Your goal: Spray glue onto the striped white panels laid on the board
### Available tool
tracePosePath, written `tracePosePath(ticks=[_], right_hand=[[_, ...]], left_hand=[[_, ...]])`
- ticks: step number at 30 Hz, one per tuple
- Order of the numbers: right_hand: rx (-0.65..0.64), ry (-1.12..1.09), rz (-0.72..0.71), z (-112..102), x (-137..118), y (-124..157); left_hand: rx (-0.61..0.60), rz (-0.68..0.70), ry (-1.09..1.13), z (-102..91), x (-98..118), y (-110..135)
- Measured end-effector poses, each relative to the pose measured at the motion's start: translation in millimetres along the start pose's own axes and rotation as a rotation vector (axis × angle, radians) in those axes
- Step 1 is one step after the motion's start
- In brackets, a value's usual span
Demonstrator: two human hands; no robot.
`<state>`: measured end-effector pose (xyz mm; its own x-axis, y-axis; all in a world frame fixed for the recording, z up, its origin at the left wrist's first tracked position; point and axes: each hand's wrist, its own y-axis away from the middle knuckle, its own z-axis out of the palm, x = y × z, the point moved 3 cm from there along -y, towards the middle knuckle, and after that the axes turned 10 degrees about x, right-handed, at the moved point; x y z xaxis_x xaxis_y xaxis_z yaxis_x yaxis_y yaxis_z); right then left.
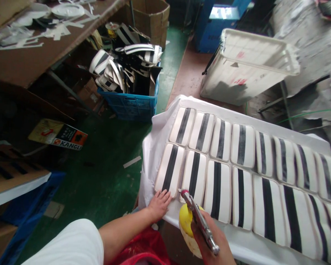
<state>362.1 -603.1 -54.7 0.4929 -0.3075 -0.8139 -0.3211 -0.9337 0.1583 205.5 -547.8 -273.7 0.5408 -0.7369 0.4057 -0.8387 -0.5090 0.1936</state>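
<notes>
L hand [160, 204]: palm down, arm reaching in from lower L, fingers straight & slightly spread, tips over the near end of the front-row corner panel [169, 167]. R hand [213, 237] came in from bottom edge, fingers wrapped round the spray gun [200, 221], gripping it just off the counter's near edge; exact finger placement on the trigger side hidden, couldn't tell.

Gun pointed fwd & a bit L, nozzle toward the panels, long axis diagonal from lower R (rear knob) to upper L (red-ringed tip). Yellow cup [185, 219] hung on its L side. Tip sat near the L hand, w/ a gap btwn.

Striped panels [217, 187] lay in 2 rows on the white-draped counter [161, 136], each white w/ a dark center stripe, long axes running away from the person, L ones leaning R at the far end, R ones leaning L. Gun & R hand blocked view of the near end of the 2nd front panel & part of the counter edge.

Around: blue crate [128, 105] full of striped pcs beyond the counter's L side; white bin [237, 79] behind the far edge; brown counter [19, 71] w/ scraps, upper L; KANGLI sign [57, 134] low on L; red cloth [145, 248] below the L forearm.
</notes>
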Motion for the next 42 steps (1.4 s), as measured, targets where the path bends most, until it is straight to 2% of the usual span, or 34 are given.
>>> tracePosePath(ticks=[9, 15, 18, 22, 24, 27, 28, 31, 34, 37, 42], right_hand=[[-0.068, -0.021, 0.028, 5, 4, 27], [-0.128, -0.085, 0.103, 12, 13, 48], [-0.134, -0.102, 0.121, 15, 16, 55], [-0.143, -0.103, 0.138, 17, 23, 62], [-0.105, -0.106, 0.149, 16, 28, 65], [-0.021, -0.132, 0.166, 15, 35, 65], [-0.007, -0.144, 0.173, 16, 37, 64], [0.006, -0.159, 0.185, 18, 43, 61], [0.007, -0.152, 0.182, 18, 48, 60], [0.003, -0.162, 0.191, 17, 53, 61], [-0.045, -0.172, 0.206, 17, 59, 67]], left_hand=[[0.097, -0.006, -0.025, 14.9, 8, 18], [0.2, 0.008, 0.051, 25.8, 16, 45], [0.276, -0.132, 0.094, 37.8, 8, 63], [0.31, -0.515, 0.081, 42.2, -22, 76], [0.341, -0.65, 0.094, 32.2, -42, 70], [0.383, -0.683, 0.111, 5.8, -75, 48], [0.346, -0.649, 0.128, -2.7, -84, 39], [0.127, -0.558, 0.19, -20.9, -108, 20], [0.033, -0.516, 0.196, -32.8, -119, 22], [0.012, -0.438, 0.159, -37.9, -123, 44], [-0.135, -0.353, 0.026, -30.1, -140, 116]])
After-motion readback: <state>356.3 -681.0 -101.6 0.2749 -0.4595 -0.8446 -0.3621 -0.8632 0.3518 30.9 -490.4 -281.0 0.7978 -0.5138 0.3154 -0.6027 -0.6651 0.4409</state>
